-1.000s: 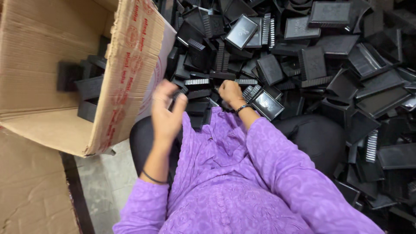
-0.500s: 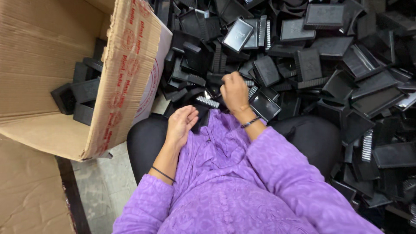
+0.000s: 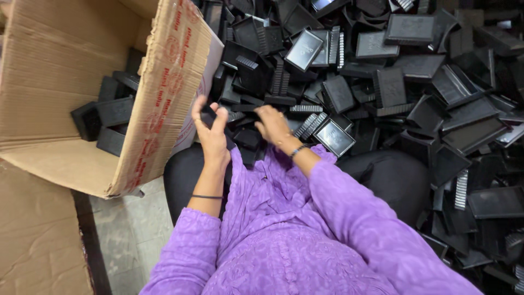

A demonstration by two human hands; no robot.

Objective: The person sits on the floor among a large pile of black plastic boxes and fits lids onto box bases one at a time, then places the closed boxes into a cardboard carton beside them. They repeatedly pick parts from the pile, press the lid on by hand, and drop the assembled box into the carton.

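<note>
The left hand [image 3: 212, 131] grips a small black plastic part [image 3: 208, 116] beside the cardboard box [image 3: 158, 104], while the right hand [image 3: 273, 124], fingers apparently loosely curled, rests on the pile of black parts [image 3: 393, 82].

The sleeves [image 3: 349, 218] are purple with a fine embroidered pattern. The plastic parts [image 3: 393, 87] are black, some ribbed. The box [image 3: 60, 60] is brown cardboard with red print. The wristbands [image 3: 206, 196] are black.
</note>
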